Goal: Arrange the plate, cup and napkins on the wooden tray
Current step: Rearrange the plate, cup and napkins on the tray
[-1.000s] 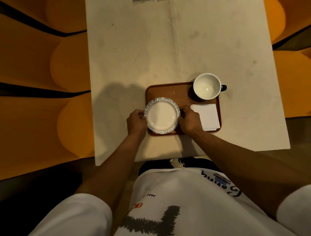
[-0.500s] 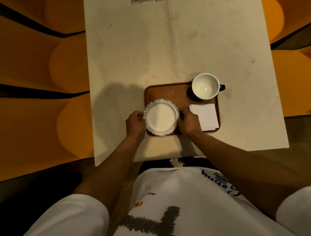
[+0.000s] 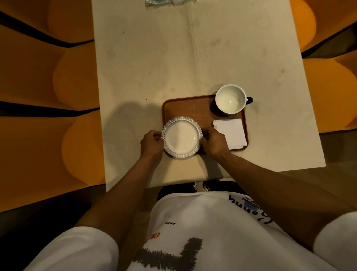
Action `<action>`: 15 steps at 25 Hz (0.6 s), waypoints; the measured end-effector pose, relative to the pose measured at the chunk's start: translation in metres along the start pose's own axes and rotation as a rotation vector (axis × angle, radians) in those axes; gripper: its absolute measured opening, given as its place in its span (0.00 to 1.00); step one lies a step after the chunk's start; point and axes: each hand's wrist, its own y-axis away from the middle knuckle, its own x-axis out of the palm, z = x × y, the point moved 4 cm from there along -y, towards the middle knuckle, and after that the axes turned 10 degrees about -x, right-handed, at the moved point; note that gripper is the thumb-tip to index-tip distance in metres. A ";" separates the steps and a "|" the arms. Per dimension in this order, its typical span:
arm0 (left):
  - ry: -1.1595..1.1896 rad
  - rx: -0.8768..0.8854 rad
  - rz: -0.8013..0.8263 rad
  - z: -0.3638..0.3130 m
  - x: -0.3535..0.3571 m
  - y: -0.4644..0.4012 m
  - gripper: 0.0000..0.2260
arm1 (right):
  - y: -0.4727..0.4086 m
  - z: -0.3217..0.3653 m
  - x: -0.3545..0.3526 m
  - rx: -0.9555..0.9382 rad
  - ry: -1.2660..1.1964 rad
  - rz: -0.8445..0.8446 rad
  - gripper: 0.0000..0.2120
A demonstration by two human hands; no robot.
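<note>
A wooden tray [image 3: 190, 108] lies on the cream table. A white plate with a blue patterned rim [image 3: 181, 137] sits over the tray's near left corner, its edge overhanging the tray. My left hand [image 3: 151, 144] grips the plate's left rim and my right hand [image 3: 213, 143] grips its right rim. A white cup with a dark handle [image 3: 230, 99] stands at the tray's far right corner. A stack of white napkins [image 3: 230, 132] lies on the tray's near right part, just right of my right hand.
The cream table [image 3: 173, 58] stretches away beyond the tray, with a clear plastic item [image 3: 168, 2] at its far edge. Orange cushioned seats [image 3: 48, 87] flank the table on both sides. The table's near edge runs close below the tray.
Both hands stay on the plate's rim. The plate has hardly shifted on the tray's near left corner; the view itself has drifted slightly.
</note>
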 end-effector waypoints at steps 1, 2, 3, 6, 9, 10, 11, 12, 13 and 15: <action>-0.008 -0.005 -0.011 -0.002 -0.002 0.000 0.13 | 0.000 -0.001 -0.003 0.014 0.000 -0.008 0.16; -0.012 -0.001 -0.036 -0.006 -0.004 0.000 0.14 | 0.001 -0.002 -0.007 0.030 -0.004 -0.032 0.16; -0.010 0.018 -0.070 -0.013 -0.006 0.000 0.14 | 0.003 -0.003 -0.013 0.045 -0.017 -0.074 0.15; 0.005 0.156 -0.130 -0.046 -0.002 0.002 0.09 | 0.007 -0.006 -0.037 0.119 -0.122 -0.241 0.12; 0.008 0.327 -0.014 -0.093 0.025 0.007 0.07 | 0.010 -0.010 -0.066 0.207 -0.309 -0.413 0.11; -0.013 0.358 0.038 -0.109 0.037 0.008 0.07 | 0.010 -0.013 -0.076 0.230 -0.363 -0.480 0.10; -0.034 0.361 0.102 -0.123 0.051 0.007 0.07 | 0.010 -0.018 -0.086 0.262 -0.408 -0.546 0.10; -0.034 0.323 0.196 -0.134 0.065 0.006 0.07 | 0.009 -0.022 -0.095 0.296 -0.448 -0.597 0.10; -0.008 0.269 0.307 -0.145 0.080 0.006 0.08 | 0.008 -0.028 -0.104 0.320 -0.486 -0.626 0.11; 0.031 0.209 0.430 -0.170 0.109 0.009 0.12 | -0.002 -0.038 -0.118 0.331 -0.548 -0.617 0.17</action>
